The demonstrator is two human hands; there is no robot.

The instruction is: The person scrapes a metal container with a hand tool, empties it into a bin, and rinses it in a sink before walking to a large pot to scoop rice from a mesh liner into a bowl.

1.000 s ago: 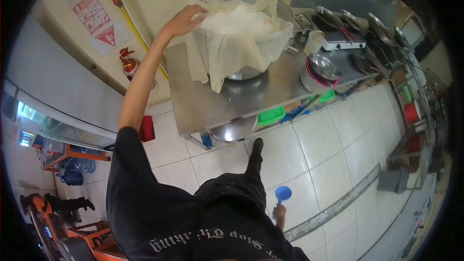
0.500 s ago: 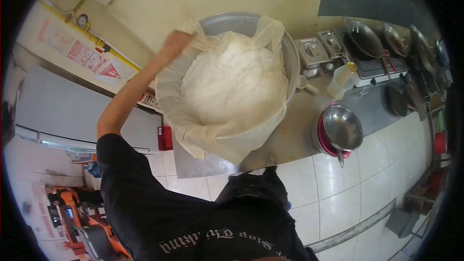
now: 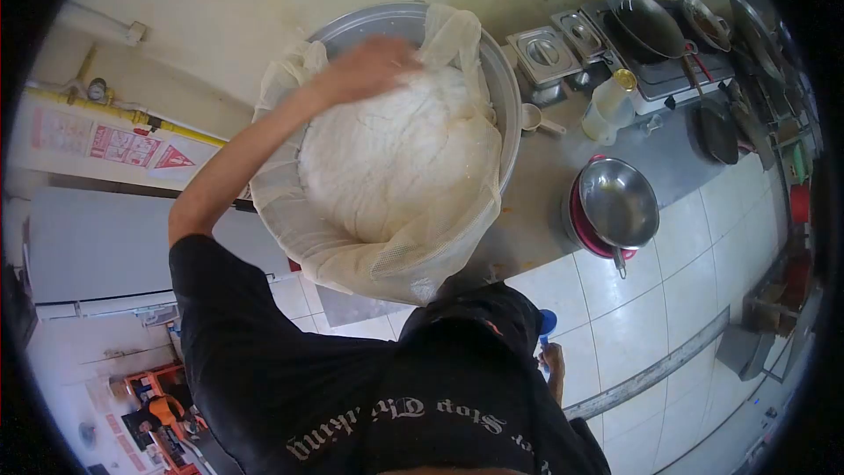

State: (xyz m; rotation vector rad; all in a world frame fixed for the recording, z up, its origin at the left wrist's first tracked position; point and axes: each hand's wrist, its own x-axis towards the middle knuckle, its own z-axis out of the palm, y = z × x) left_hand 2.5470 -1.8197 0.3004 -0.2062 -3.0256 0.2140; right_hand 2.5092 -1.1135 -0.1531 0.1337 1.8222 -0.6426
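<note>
A large metal pot (image 3: pixel 507 136) lined with cream mesh cloth (image 3: pixel 422 259) stands on a steel table, heaped with a white, fluffy mass (image 3: pixel 378 158) that looks like cooked rice. Over the mass's upper left part hovers my left hand (image 3: pixel 374 66), smeared by motion. Its fingers cannot be made out. Low at my right side, partly behind my black shirt, my right hand (image 3: pixel 552 359) is closed around a blue utensil (image 3: pixel 547 322) with a rounded end. Most of that utensil is hidden.
Right of the pot are a white measuring scoop (image 3: pixel 541 120), a plastic jug (image 3: pixel 607 110) and a steel bowl with handle (image 3: pixel 619 202) on a red-rimmed container. Lidded steel pans (image 3: pixel 543 54) and a stove with woks (image 3: pixel 646 22) stand beyond. A yellow gas pipe (image 3: pixel 132 114) runs along the left wall.
My left hand has moved from the cloth at the pot's left rim rightward over the white mass. My right hand with the blue utensil has come into view. The camera view has shifted.
</note>
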